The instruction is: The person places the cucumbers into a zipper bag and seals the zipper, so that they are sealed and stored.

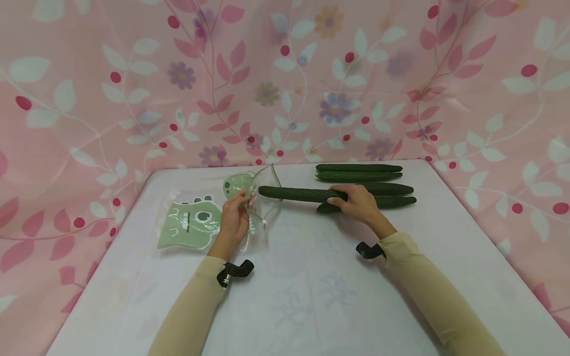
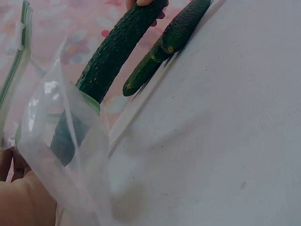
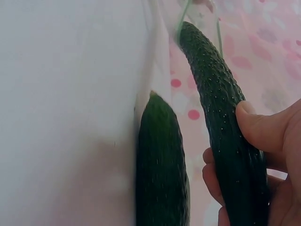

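Note:
My right hand (image 1: 359, 203) grips a long dark green cucumber (image 1: 298, 194) near one end, thumb and fingers wrapped round it. Its far end reaches into the mouth of a clear zip bag (image 1: 274, 179), and in the left wrist view the tip of the cucumber (image 2: 115, 54) shows through the plastic (image 2: 87, 188). With fingertips at the bag's rim, my left hand (image 1: 234, 217) holds that mouth spread apart. A green cartoon monster is printed on the bag. Under and behind my right hand lie further cucumbers (image 1: 394, 201).
A pair of cucumbers (image 1: 358, 175) lies side by side at the back of the white-covered table (image 1: 285, 296). Another printed green cartoon face (image 1: 236, 185) shows beside the bag's mouth. Behind the table hangs a pink floral cloth (image 1: 285, 99).

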The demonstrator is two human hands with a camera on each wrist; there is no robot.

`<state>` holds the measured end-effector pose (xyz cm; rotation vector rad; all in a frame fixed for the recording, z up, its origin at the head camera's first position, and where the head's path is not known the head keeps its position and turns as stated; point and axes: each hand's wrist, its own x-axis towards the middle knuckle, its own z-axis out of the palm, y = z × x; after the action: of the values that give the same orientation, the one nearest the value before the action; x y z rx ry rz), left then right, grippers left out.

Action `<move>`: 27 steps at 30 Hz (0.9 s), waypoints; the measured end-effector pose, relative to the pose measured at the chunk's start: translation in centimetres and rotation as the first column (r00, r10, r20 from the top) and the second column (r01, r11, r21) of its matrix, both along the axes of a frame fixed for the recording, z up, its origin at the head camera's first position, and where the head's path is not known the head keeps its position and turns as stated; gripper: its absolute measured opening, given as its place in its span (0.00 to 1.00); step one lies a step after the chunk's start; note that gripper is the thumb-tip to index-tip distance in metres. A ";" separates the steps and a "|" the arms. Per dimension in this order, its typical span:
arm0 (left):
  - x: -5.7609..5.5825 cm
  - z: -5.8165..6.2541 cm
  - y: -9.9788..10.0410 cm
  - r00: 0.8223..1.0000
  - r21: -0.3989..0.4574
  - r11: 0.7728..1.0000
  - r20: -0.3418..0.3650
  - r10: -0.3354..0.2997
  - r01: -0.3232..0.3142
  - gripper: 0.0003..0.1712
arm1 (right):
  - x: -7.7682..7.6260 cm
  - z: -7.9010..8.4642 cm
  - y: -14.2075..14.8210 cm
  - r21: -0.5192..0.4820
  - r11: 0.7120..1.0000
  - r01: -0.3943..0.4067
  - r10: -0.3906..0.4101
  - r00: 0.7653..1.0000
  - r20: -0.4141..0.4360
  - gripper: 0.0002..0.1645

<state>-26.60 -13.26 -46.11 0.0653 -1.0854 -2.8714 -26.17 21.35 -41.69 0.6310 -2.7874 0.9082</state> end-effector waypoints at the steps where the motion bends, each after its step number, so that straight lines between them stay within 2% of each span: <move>1: 0.0 0.0 0.1 1.000 0.006 1.000 0.000 -0.005 0.005 0.20 | -0.2 0.0 -0.3 -0.002 1.000 -0.002 0.002 1.000 0.005 0.28; 10: 0.1 0.0 0.5 0.999 0.035 0.999 -0.002 -0.034 0.034 0.18 | -1.4 -0.5 -2.8 -0.025 1.000 -0.013 0.014 0.999 0.038 0.29; 20: 0.2 -0.1 0.5 0.997 -0.027 0.997 -0.023 -0.073 0.072 0.20 | -1.9 -1.1 -4.7 -0.010 1.000 0.005 -0.004 0.999 0.045 0.27; 27: 0.4 -0.2 0.2 0.992 -0.032 0.992 -0.030 -0.125 0.124 0.25 | -2.0 -1.8 -5.9 0.012 1.000 -0.007 0.006 0.998 0.057 0.27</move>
<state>-26.25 -13.05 -46.34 -0.0516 -1.1662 -2.9524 -28.13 15.41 -43.49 0.6257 -2.8443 0.9254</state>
